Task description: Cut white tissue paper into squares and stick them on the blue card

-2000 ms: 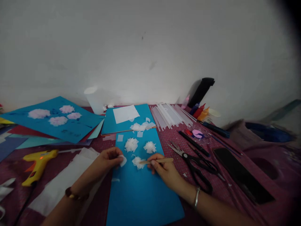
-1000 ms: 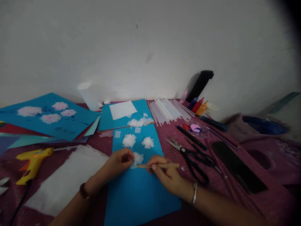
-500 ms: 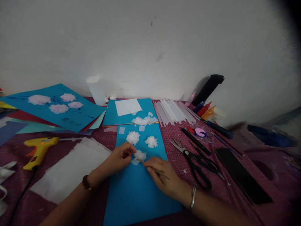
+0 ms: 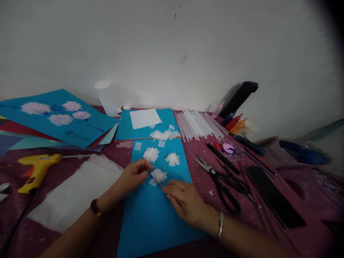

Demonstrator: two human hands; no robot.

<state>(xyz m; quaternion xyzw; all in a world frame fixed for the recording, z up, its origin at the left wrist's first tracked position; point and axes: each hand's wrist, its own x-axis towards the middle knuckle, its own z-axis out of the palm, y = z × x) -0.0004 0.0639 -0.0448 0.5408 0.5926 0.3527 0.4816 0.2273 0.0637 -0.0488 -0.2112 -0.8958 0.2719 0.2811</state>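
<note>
On a long blue sheet (image 4: 158,218) lie three white paper flowers: an upper left one (image 4: 151,154), a right one (image 4: 172,159) and a lower one (image 4: 158,176). My right hand (image 4: 186,204) pinches a thin stick (image 4: 180,201) whose tip touches the lower flower's bottom edge. Just left of that flower is my left hand (image 4: 138,174), its fingers curled with thumb and forefinger close together; whether something small is between them is too small to tell. Small white paper pieces (image 4: 161,135) lie above the flowers.
Left are a yellow glue gun (image 4: 40,170), white sheets (image 4: 77,190) and a blue card with pinkish flowers (image 4: 80,129). Right are black scissors (image 4: 224,184), a phone (image 4: 274,197), a black pen (image 4: 223,158) and paint bottles (image 4: 238,125). White strips (image 4: 199,123) lie at the back.
My left hand has drawn back slightly from the lower flower. My right hand still holds the stick at the flower's edge. The view has shifted slightly.
</note>
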